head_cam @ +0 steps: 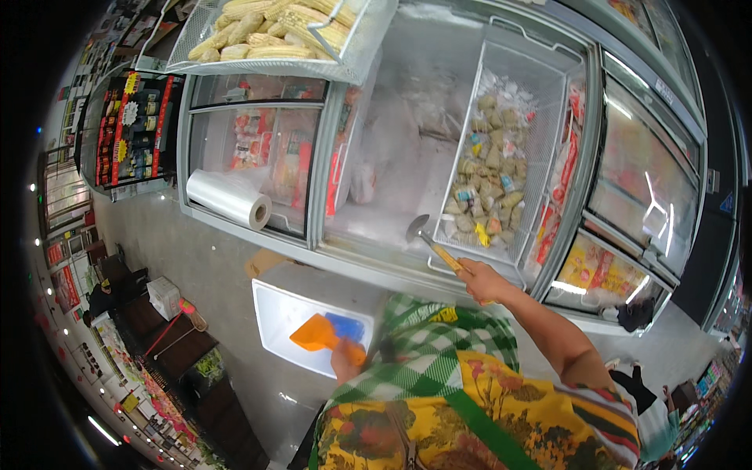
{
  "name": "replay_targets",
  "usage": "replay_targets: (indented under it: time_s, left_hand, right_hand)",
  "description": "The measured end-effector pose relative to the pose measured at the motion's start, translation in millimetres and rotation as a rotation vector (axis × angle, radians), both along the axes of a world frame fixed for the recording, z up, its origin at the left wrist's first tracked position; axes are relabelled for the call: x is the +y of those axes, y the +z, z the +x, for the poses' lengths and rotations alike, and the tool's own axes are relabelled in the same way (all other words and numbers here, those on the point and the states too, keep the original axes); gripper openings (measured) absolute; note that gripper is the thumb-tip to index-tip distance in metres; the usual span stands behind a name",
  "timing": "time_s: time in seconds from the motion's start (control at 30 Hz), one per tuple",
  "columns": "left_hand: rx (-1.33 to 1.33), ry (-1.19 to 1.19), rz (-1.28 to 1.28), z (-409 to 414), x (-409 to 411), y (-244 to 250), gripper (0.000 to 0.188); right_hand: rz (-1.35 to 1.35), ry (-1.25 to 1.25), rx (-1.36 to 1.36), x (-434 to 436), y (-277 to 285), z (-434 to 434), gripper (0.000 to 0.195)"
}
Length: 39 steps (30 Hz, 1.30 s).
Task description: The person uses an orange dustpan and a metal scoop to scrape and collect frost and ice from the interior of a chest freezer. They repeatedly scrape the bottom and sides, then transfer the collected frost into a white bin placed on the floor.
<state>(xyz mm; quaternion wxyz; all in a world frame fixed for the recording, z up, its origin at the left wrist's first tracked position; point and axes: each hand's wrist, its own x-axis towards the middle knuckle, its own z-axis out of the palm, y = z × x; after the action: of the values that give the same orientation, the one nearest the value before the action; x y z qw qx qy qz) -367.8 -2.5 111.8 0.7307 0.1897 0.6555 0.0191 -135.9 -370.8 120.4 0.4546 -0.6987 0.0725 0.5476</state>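
My right hand (482,282) grips the wooden handle of a metal tool with a broad rounded blade (418,226). The blade hangs over the frosted interior of an uncovered chest freezer section (411,147). Just right of it stands a white wire basket (543,176) of leaf-wrapped zongzi (490,170), with loose ice at its far end. In my left hand (345,361) is an orange plastic scoop (317,333), held over a white bin (270,317). Something blue (346,326) lies in that bin, partly hidden by the scoop.
A wire basket of corn cobs (276,29) rests over the freezer's far left. A roll of clear plastic bags (229,200) lies on the left glass lid. Glass lids (646,158) cover the right section. Another person (646,411) is at the lower right.
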Motion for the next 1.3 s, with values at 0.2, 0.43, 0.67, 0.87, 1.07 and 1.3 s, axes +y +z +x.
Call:
replay_targets:
  time_s: [0.2,0.43,0.67,0.87,1.07,1.3]
  left_hand:
    - [0.019,-0.011,0.069,11.6,-13.0,6.7,0.005]
    - [-0.021,-0.219,0.148,1.9,-5.4,1.4,0.009]
    - [0.024,-0.012,0.024,7.9,-3.4,2.1,0.007]
    - [0.065,-0.02,0.028,8.6,-2.3,4.4,0.008]
    - [0.029,-0.059,0.019,11.2,-4.0,2.2,0.008]
    - [-0.027,-0.018,-0.004,-1.7,2.4,-5.7,0.008]
  right_hand:
    - [-0.135,-0.464,-0.412,24.1,-9.9,20.7,0.038]
    - [-0.006,0.05,-0.078,16.7,-18.2,20.2,0.039]
    - [-0.027,-0.18,-0.686,44.5,-53.2,-33.5,0.038]
    - [0.018,-0.422,-0.133,43.8,9.7,3.7,0.046]
    - [-0.103,-0.107,-0.574,61.0,-27.3,-66.5,0.041]
    - [-0.1,-0.521,-0.418,45.0,-5.3,-47.9,0.039]
